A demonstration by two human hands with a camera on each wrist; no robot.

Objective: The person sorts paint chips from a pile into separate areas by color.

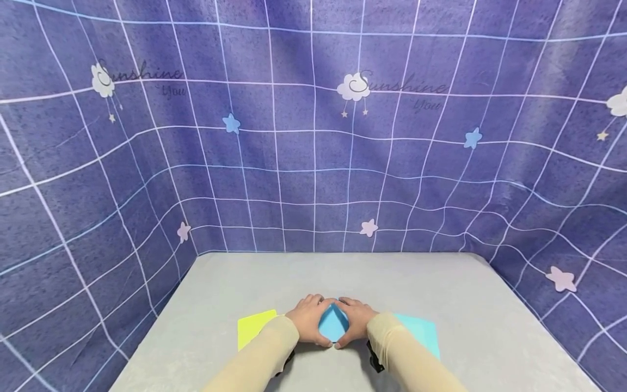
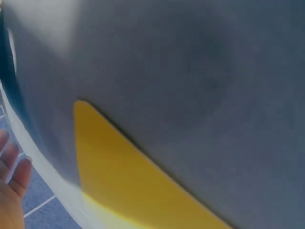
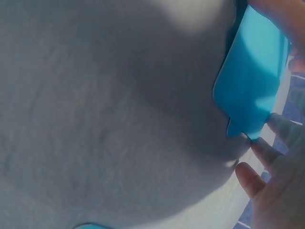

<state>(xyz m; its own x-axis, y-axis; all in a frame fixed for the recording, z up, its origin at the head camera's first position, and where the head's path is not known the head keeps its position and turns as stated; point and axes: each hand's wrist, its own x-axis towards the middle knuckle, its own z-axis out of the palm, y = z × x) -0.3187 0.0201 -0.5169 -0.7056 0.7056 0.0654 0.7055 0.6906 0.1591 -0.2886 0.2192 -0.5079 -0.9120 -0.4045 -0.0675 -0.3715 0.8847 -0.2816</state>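
Note:
A blue sheet (image 1: 334, 325), which looks folded, lies between the two hands near the front of the table. Its far corner shows a darker inner face. My left hand (image 1: 309, 320) curves round its left side, thumb near and fingers far, and grips it. From the other side my right hand (image 1: 357, 317) holds it the same way, and the thumbs nearly meet at the near corner. In the right wrist view the blue sheet (image 3: 252, 71) has rounded corners, with fingertips (image 3: 262, 150) at its edge. Only part of the left hand (image 2: 12, 186) appears in the left wrist view.
On the grey table (image 1: 220, 283) a yellow sheet (image 1: 252, 326) lies left of the hands, partly under the left forearm. A light-blue sheet (image 1: 423, 332) lies to the right, partly behind the right sleeve. A purple grid-patterned cloth (image 1: 313, 141) surrounds the table.

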